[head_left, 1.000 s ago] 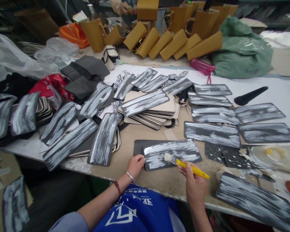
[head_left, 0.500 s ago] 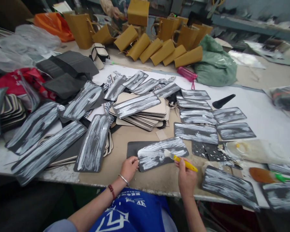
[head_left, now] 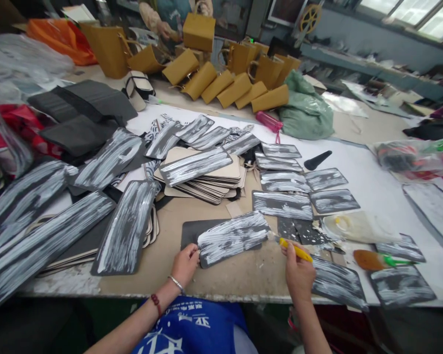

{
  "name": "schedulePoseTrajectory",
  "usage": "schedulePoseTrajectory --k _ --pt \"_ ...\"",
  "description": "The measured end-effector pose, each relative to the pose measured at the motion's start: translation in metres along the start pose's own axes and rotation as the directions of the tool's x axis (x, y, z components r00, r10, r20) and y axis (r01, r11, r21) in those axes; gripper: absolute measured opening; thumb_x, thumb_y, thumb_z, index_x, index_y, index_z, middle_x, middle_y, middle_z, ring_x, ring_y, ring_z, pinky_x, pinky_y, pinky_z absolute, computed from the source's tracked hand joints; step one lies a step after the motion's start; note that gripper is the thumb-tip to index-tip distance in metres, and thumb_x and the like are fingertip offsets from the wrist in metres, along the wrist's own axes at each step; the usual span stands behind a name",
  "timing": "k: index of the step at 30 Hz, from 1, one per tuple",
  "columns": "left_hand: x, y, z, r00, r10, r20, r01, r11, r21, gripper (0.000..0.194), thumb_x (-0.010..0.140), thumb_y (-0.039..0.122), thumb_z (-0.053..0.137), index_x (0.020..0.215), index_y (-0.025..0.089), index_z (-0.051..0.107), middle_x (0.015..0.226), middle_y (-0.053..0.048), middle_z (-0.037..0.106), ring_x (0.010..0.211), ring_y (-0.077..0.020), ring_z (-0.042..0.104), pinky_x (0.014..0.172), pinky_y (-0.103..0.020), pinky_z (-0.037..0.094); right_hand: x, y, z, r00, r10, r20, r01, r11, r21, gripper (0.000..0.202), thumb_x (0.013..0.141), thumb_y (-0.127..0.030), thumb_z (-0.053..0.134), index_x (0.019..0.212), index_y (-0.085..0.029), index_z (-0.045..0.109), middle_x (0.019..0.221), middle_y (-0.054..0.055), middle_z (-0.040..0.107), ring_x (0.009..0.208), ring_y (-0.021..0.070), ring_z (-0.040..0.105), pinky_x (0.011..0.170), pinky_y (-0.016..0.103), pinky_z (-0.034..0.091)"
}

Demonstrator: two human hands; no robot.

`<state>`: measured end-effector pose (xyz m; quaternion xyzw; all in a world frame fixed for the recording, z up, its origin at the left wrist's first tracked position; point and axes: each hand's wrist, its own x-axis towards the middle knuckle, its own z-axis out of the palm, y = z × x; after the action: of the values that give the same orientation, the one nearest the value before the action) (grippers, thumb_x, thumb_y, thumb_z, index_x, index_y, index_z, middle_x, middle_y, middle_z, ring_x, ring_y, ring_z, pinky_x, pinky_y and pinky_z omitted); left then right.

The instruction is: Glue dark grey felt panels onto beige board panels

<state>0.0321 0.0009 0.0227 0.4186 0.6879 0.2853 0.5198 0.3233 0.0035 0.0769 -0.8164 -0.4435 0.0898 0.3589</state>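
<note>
A dark panel streaked with white paste [head_left: 234,238] lies in front of me, overlapping another dark panel [head_left: 189,231]. My left hand [head_left: 185,264] is closed at its left corner, thumb and fingers pinching the edge. In my right hand [head_left: 298,271] is a yellow-handled brush [head_left: 297,250]. Its pale bristles are at the panel's right end; whether they touch it I cannot tell. Right of that hand lies another white-streaked panel [head_left: 337,282]. A paste-spattered dark piece [head_left: 293,231] sits just beyond the brush.
Behind the panel stands a stack of cream-edged pieces [head_left: 206,191]. More coated panels [head_left: 125,228] spread left and right. A cloudy plastic container [head_left: 358,227] and an amber bottle [head_left: 367,259] lie at right. Mustard bags [head_left: 206,81] line the back, near another person's hand [head_left: 165,30].
The brush has moved right, from the middle of the panel to its right end. White paste covers more of the panel. My view has shifted right; my left hand stays at the corner.
</note>
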Motion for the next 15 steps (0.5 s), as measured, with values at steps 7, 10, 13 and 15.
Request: schedulePoseTrajectory --k 7,10,13,15 --pt "0.0 -0.006 0.002 1.0 0.026 -0.017 -0.026 1.0 -0.012 0.019 0.066 0.038 0.041 0.064 0.021 0.049 0.051 0.004 0.049 0.049 -0.0143 0.051 0.048 -0.024 0.041 -0.02 -0.027 0.025 0.918 -0.346 0.197 0.326 0.937 0.127 0.046 0.082 -0.055 0.04 0.092 -0.017 0.063 0.093 0.011 0.066 0.088 0.0228 0.061 0.079 0.038 0.048" --pt "-0.003 -0.004 0.002 0.999 0.031 -0.037 -0.032 0.999 -0.026 0.02 0.066 0.039 0.042 0.065 0.02 0.049 0.051 0.003 0.049 0.049 -0.014 0.051 0.047 -0.024 0.04 -0.05 -0.039 0.023 0.89 -0.301 0.343 0.206 0.936 0.286 0.034 0.084 -0.044 0.044 0.098 -0.019 0.062 0.095 0.009 0.066 0.084 0.0199 0.063 0.075 0.034 0.051" --pt "-0.009 0.004 0.001 1.0 0.011 -0.027 -0.013 0.998 -0.057 0.02 0.067 0.038 0.042 0.067 0.02 0.05 0.05 0.003 0.051 0.046 -0.0131 0.049 0.046 -0.023 0.038 -0.063 -0.045 0.013 0.9 -0.172 0.4 0.009 0.926 0.378 0.034 0.082 -0.045 0.048 0.096 -0.017 0.062 0.093 0.009 0.066 0.075 0.0193 0.064 0.069 0.033 0.053" --pt "-0.012 0.01 0.0 1.0 -0.016 0.0 0.016 0.994 -0.108 0.019 0.068 0.036 0.042 0.068 0.019 0.05 0.047 0.003 0.051 0.042 -0.0122 0.048 0.044 -0.023 0.037 -0.062 -0.05 0.01 0.911 -0.062 0.407 -0.114 0.911 0.396 0.036 0.079 -0.047 0.052 0.093 -0.015 0.063 0.089 0.01 0.067 0.071 0.0203 0.064 0.069 0.034 0.054"
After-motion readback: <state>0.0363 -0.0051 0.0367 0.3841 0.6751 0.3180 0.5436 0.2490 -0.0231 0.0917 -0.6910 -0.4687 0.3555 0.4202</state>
